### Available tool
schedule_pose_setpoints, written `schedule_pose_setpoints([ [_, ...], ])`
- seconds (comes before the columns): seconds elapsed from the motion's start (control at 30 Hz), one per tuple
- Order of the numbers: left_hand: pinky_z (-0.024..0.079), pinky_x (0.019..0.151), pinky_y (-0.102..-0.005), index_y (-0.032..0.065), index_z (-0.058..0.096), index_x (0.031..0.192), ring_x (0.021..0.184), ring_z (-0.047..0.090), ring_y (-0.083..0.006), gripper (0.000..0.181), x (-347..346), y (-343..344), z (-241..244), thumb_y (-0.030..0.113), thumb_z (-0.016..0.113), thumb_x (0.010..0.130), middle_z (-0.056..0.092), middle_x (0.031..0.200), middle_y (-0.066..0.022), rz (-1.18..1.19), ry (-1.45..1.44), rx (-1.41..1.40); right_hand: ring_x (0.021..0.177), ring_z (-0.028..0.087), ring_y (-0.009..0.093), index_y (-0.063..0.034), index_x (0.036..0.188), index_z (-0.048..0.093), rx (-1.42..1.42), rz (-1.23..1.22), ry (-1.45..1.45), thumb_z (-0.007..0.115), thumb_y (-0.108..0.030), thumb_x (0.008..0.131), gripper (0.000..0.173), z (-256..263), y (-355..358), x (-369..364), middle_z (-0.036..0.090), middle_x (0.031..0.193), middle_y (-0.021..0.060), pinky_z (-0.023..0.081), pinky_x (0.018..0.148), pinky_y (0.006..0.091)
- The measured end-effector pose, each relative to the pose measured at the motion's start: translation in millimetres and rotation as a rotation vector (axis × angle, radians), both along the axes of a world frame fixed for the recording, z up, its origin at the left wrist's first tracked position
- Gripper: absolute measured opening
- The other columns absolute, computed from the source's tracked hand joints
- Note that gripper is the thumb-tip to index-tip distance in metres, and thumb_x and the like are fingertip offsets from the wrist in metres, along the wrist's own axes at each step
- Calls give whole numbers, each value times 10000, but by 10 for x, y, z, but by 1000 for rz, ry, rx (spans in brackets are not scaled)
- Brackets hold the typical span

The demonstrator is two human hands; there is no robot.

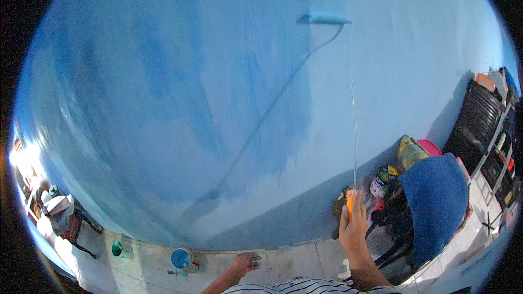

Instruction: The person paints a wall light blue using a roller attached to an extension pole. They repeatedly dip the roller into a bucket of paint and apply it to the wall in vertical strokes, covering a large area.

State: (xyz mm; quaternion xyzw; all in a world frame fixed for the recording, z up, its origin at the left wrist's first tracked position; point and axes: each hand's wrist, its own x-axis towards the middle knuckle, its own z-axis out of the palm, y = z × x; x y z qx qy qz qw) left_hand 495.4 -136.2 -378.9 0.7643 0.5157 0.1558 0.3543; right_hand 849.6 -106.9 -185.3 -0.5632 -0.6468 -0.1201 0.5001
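My right hand (354, 228) grips the orange handle of a paint roller (330, 18). Its thin metal rod runs up to a light blue sleeve that meets the wall high in view. Behind that sleeve the wall (171, 102) shows uneven darker blue patches on the left and a paler blue on the right. The roller's shadow falls slantwise across the paint. Low in the middle, my left hand (247, 262) hangs over the tiled floor, fingers loosely bent and smudged, holding nothing visible.
A bucket of blue paint (182, 259) and a green container (117, 248) stand by the wall's foot. At right are a can (383, 181), a blue-covered piece of furniture (437, 200) and a black crate-like object (476, 118). A cluttered chair (65, 216) is at far left.
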Motion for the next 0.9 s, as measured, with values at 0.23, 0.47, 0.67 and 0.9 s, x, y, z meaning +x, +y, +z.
schedule_pose_setpoints([
  [0.23, 516, 780, -397, -1, 533, 1109, 950, 593, -272, 316, -123, -155, -630, 195, 546, 861, 586, 1080, -125, 221, -515, -372, 875, 547, 408, 3, 1332, 321, -104, -32, -61, 534, -128, 851, 541, -927, -484, -31, 517, 1048, 265, 464, 714, 446],
  [0.47, 479, 858, -444, -31, 438, 1199, 1000, 557, -332, 374, -61, -302, -7, 223, 449, 924, 544, 1131, -179, 6, -81, -259, 932, 529, 407, 39, 1302, 336, -97, 23, 31, 535, -118, 852, 517, -795, -327, -130, 510, 1114, 242, 441, 783, 431],
  [0.67, 459, 888, -458, -29, 376, 1218, 1030, 532, -348, 361, -109, 16, -900, 196, 401, 938, 509, 1167, -197, 133, -790, -442, 795, 516, 377, -8, 1334, 315, 103, 73, 123, 518, -78, 854, 526, 128, 379, -45, 519, 970, 225, 432, 689, 414],
  [0.9, 430, 908, -503, -17, 321, 1290, 1104, 475, -412, 431, 122, 214, -646, 201, 416, 929, 449, 1252, -214, 298, -518, -437, 808, 562, 350, -65, 1376, 284, 353, 61, 100, 518, -64, 857, 569, 1796, 1116, 79, 574, 975, 229, 456, 698, 401],
])
